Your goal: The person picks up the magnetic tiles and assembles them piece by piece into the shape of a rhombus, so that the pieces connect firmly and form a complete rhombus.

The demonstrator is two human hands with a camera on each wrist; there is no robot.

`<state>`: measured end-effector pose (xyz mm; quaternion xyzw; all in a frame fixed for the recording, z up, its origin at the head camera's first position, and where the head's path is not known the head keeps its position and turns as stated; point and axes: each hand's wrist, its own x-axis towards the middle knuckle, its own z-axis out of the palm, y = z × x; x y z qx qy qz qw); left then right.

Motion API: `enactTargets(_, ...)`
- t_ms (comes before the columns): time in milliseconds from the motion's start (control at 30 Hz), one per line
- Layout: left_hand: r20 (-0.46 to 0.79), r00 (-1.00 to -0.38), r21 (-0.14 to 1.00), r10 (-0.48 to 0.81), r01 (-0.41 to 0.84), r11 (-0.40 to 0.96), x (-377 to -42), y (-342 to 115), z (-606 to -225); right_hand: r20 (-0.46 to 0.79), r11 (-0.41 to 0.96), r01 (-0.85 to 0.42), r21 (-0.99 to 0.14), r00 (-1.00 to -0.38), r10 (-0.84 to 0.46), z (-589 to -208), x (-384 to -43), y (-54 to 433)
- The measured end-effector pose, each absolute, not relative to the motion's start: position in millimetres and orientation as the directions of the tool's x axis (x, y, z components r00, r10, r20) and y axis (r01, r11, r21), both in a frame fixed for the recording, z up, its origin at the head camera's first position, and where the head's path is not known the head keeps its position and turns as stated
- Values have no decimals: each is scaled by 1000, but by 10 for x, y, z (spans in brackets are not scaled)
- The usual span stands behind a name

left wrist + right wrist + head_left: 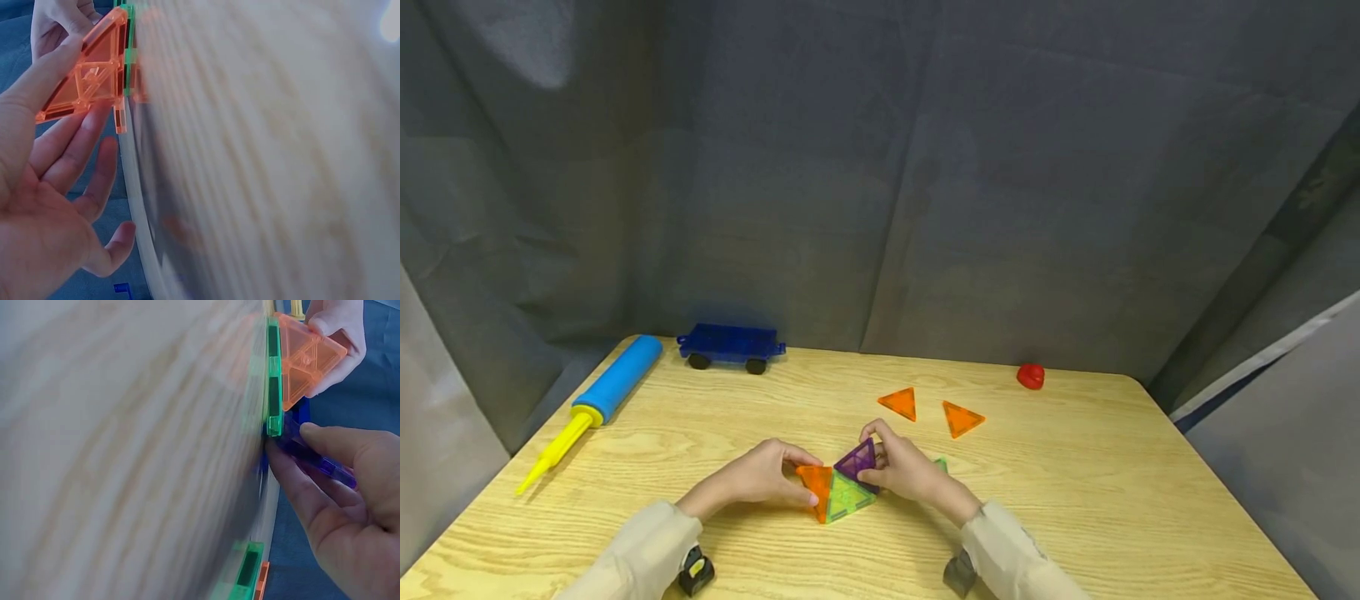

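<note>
My left hand [766, 475] pinches an orange translucent triangular magnetic tile [815, 482] between thumb and fingers. That orange tile stands tilted up from the table, as the left wrist view shows. Against its edge a lime-green triangular magnetic tile [848, 498] lies flat on the tabletop. On the green tile's other side, my right hand [912, 473] pinches a purple triangular magnetic tile [857, 458], raised at a slant. In the right wrist view the purple tile [322, 461] meets the end of the green tile [274, 378]; whether their edges fully touch I cannot tell.
Two orange triangular tiles [900, 403] lie farther back on the wooden table [1075, 500]. Another green tile [941, 462] is mostly hidden behind my right hand. A blue wheeled car base [730, 343], a blue-and-yellow pump [617, 379] and a small red piece [1031, 377] sit near the edges.
</note>
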<state>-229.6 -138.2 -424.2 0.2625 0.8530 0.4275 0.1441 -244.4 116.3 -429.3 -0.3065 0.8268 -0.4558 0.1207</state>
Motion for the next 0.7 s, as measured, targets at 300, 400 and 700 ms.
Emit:
enactTargets(300, -8, -820, 806, 572, 334, 489, -2309, -1348, -4253, 80, 397, -397, -828, -783, -617, -4304, -2392, 1221)
enactTargets(400, -6, -815, 815, 580, 332, 475, -2306, -1324, -4245, 98, 399, -412, -819, -786, -611, -4303, -2378, 1218)
enactTargets(700, -5, -807, 867, 591, 291, 404, -2278, -1269, -4214, 90, 474, -468, -746, -776, -624, -4247, -2310, 1153)
